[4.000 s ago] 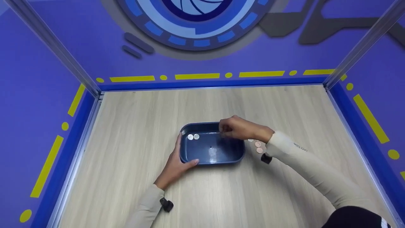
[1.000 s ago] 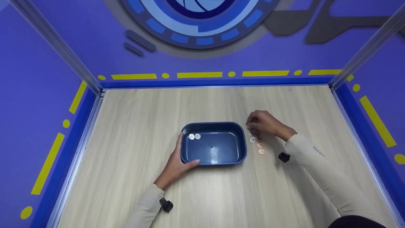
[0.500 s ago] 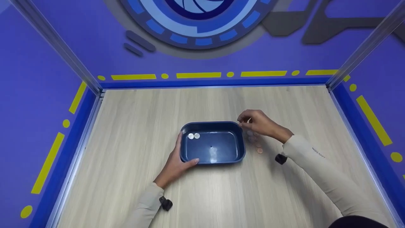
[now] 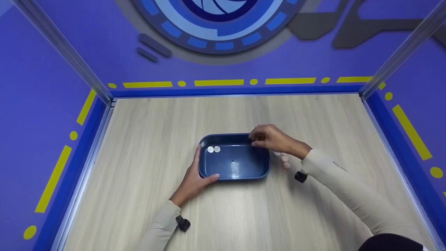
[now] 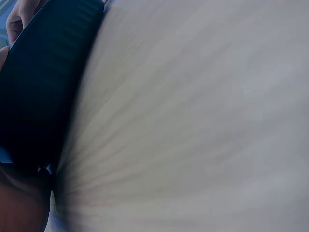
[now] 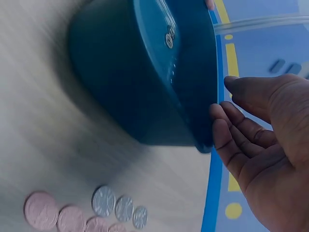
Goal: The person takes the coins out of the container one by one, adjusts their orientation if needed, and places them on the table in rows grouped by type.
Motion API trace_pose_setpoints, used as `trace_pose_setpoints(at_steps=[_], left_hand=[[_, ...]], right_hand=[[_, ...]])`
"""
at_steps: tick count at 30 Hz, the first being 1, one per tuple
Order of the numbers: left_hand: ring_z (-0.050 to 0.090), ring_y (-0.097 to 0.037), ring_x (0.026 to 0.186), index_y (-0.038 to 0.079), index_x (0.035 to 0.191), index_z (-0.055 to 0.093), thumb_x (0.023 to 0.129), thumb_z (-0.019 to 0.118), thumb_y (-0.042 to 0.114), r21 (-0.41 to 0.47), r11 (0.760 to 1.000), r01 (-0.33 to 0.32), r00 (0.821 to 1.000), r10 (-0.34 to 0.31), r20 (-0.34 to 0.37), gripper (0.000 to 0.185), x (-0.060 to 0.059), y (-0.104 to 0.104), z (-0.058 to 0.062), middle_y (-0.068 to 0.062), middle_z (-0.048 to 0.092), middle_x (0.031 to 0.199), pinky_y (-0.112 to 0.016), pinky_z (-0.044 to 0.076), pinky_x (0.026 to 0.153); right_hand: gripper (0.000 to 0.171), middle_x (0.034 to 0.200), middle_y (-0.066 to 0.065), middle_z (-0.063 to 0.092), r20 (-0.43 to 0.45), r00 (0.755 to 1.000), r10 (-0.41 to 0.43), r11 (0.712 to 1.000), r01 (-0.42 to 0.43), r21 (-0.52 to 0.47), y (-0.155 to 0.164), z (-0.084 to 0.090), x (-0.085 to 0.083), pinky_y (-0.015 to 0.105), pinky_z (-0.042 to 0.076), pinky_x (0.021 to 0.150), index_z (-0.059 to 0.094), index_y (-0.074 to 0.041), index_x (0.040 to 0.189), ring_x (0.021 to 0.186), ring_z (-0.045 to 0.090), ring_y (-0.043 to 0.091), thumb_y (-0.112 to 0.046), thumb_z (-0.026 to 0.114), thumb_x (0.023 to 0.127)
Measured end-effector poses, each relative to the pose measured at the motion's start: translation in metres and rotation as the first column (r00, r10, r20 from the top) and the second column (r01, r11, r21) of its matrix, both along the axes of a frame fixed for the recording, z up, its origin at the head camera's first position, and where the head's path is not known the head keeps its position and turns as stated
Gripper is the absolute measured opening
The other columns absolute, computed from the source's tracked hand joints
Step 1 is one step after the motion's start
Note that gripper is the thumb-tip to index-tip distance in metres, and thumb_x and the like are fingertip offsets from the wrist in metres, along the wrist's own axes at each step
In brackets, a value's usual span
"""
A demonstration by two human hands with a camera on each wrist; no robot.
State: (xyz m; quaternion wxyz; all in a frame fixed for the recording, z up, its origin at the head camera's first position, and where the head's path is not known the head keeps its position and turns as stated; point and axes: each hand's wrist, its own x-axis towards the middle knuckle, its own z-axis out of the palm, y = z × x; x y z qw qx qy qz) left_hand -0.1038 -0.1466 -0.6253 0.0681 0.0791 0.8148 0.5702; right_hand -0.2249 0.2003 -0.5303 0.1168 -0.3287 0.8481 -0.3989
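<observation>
A dark blue tray (image 4: 234, 174) sits mid-table, with two silver coins (image 4: 213, 149) in its far left corner. My left hand (image 4: 195, 177) grips the tray's near left corner, thumb on the front rim. Over the tray's far right corner hovers my right hand (image 4: 265, 138), fingers curled, thumb and fingertips pinching a small coin that barely shows. In the right wrist view the tray (image 6: 145, 82) fills the upper left, with my right hand's fingers (image 6: 241, 140) beside its rim. Loose coins (image 4: 284, 158) lie on the table right of the tray.
The loose coins are silver (image 6: 118, 208) and copper (image 6: 53, 217), in a short row. The wooden table (image 4: 313, 118) is walled by purple panels (image 4: 41, 104) on the left, back and right. The left wrist view shows only the tray's side (image 5: 43, 82) and blurred table.
My right hand went from the coin row on the table leftward and now hangs over the tray's far right corner. The left hand and tray have stayed put.
</observation>
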Motion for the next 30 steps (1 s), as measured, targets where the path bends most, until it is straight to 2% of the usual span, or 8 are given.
trace_pose_setpoints(at_steps=[9, 15, 20, 24, 30], left_hand=[[0.027, -0.035, 0.164, 0.028, 0.179, 0.003, 0.087, 0.092, 0.045, 0.002, 1.000, 0.007, 1.000, -0.007, -0.005, 0.130, 0.000, -0.001, 0.001, -0.012, 0.019, 0.183, -0.061, 0.025, 0.130], [0.033, -0.034, 0.162, 0.031, 0.179, 0.002, 0.087, 0.093, 0.045, 0.021, 1.000, 0.009, 1.000, -0.009, -0.003, 0.130, 0.000, -0.001, 0.001, -0.013, 0.023, 0.182, -0.058, 0.027, 0.129], [0.035, -0.035, 0.160, 0.033, 0.179, 0.004, 0.087, 0.093, 0.040, 0.032, 0.999, 0.012, 1.000, -0.012, -0.009, 0.129, 0.000, -0.001, 0.000, -0.014, 0.026, 0.181, -0.061, 0.029, 0.128], [0.037, -0.035, 0.159, 0.033, 0.179, 0.003, 0.087, 0.093, 0.042, 0.037, 0.999, 0.013, 1.000, -0.013, -0.010, 0.129, 0.000, -0.001, 0.000, -0.014, 0.027, 0.180, -0.061, 0.031, 0.127], [0.037, -0.033, 0.159, 0.034, 0.179, 0.002, 0.087, 0.093, 0.045, 0.022, 1.000, 0.017, 1.000, -0.017, -0.014, 0.130, 0.000, -0.001, 0.000, -0.014, 0.028, 0.180, -0.058, 0.031, 0.127]], right_hand=[[0.026, 0.106, 0.015, 0.080, 0.000, 0.996, 0.084, 0.994, -0.084, 0.066, -0.028, -0.004, -0.003, 0.041, 0.064, 0.084, 0.079, 0.006, 0.120, 0.092, 0.076, 0.025, -0.001, 0.085, 0.095], [0.028, 0.108, 0.019, 0.080, 0.034, 0.991, 0.130, 0.989, -0.133, 0.067, -0.040, -0.011, -0.007, 0.041, 0.065, 0.086, 0.078, 0.008, 0.121, 0.093, 0.078, 0.025, -0.001, 0.084, 0.095], [0.032, 0.112, 0.022, 0.081, 0.076, 0.985, 0.153, 0.984, -0.159, 0.081, -0.050, -0.012, -0.009, 0.043, 0.065, 0.090, 0.077, 0.009, 0.124, 0.099, 0.079, 0.029, -0.001, 0.084, 0.094], [0.034, 0.113, 0.023, 0.081, 0.088, 0.982, 0.169, 0.978, -0.178, 0.106, -0.058, -0.014, -0.010, 0.043, 0.065, 0.092, 0.076, 0.009, 0.126, 0.101, 0.079, 0.029, -0.001, 0.083, 0.095], [0.037, 0.112, 0.018, 0.082, 0.076, 0.976, 0.203, 0.961, -0.214, 0.173, -0.070, -0.019, -0.010, 0.041, 0.065, 0.089, 0.076, 0.006, 0.131, 0.100, 0.079, 0.025, -0.004, 0.084, 0.096]])
